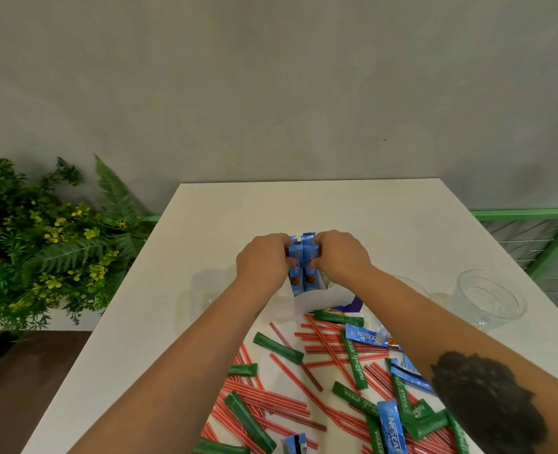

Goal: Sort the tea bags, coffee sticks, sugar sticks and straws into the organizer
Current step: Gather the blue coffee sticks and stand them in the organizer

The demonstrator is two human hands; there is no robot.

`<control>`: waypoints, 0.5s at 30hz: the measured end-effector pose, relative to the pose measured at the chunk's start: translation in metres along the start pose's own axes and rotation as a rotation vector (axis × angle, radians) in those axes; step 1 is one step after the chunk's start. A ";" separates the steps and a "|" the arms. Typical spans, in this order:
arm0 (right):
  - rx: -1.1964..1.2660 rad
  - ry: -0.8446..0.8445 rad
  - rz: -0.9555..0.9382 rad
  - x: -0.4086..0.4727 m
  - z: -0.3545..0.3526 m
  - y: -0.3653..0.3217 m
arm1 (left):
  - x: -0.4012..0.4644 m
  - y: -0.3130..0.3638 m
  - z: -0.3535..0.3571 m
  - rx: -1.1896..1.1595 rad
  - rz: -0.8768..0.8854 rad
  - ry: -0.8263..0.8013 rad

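Note:
My left hand (266, 261) and my right hand (339, 257) both grip a bundle of blue coffee sticks (303, 267), held upright over the middle of the white table (352, 211). Under the bundle stands a clear organizer (205, 290), faint and hard to make out. Nearer to me lie scattered red-striped straws (290, 371), green sugar sticks (277, 347) and more blue coffee sticks (392, 427). A purple-and-white packet (352, 304) peeks out beside my right forearm; I cannot tell what it is.
A clear glass bowl (487, 299) stands at the right of the table. Green plants (48, 244) fill the floor to the left. A green metal rail (529, 214) runs behind the table on the right, under a grey wall.

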State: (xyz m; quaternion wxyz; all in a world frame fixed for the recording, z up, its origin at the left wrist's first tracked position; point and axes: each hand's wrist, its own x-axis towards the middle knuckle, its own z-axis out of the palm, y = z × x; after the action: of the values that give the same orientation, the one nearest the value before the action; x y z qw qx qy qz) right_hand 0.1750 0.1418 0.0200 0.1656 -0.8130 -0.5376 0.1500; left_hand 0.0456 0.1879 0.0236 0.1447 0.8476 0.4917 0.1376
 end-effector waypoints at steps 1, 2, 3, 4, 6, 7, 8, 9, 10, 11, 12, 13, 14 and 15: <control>-0.007 0.009 -0.001 0.001 0.001 0.000 | 0.000 -0.001 0.002 -0.001 -0.002 0.001; -0.014 0.020 -0.005 0.001 0.002 0.000 | 0.001 -0.002 0.003 -0.004 -0.001 0.004; -0.025 0.033 -0.012 0.002 0.003 -0.001 | 0.002 -0.002 0.004 -0.006 -0.001 0.008; -0.038 0.045 -0.019 0.002 0.004 -0.001 | 0.002 -0.003 0.005 -0.008 -0.001 0.014; -0.065 0.076 -0.023 0.002 0.005 -0.001 | 0.004 -0.004 0.006 -0.018 -0.009 0.035; -0.079 0.092 -0.021 0.002 0.005 -0.001 | 0.005 -0.004 0.006 -0.026 -0.013 0.046; -0.092 0.108 -0.019 0.002 0.006 -0.001 | 0.005 -0.005 0.006 -0.029 -0.014 0.052; -0.103 0.119 -0.015 0.002 0.006 0.000 | 0.006 -0.005 0.006 -0.029 -0.013 0.054; -0.109 0.126 -0.011 0.003 0.007 0.001 | 0.005 -0.005 0.007 -0.027 -0.012 0.050; -0.109 0.127 -0.004 0.003 0.008 0.001 | 0.005 -0.006 0.008 -0.027 -0.015 0.044; -0.104 0.125 0.005 0.003 0.008 0.002 | 0.005 -0.006 0.009 -0.030 -0.021 0.039; -0.100 0.123 0.016 0.003 0.008 0.003 | 0.005 -0.006 0.009 -0.035 -0.026 0.038; -0.094 0.118 0.027 0.002 0.008 0.003 | 0.004 -0.006 0.010 -0.040 -0.030 0.038; -0.087 0.112 0.036 0.002 0.008 0.003 | 0.004 -0.006 0.011 -0.042 -0.029 0.039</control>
State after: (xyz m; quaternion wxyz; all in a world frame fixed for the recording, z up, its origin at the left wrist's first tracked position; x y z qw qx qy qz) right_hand 0.1747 0.1435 0.0114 0.1573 -0.8362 -0.5188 0.0835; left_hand 0.0466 0.1936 0.0117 0.1548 0.8344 0.5036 0.1620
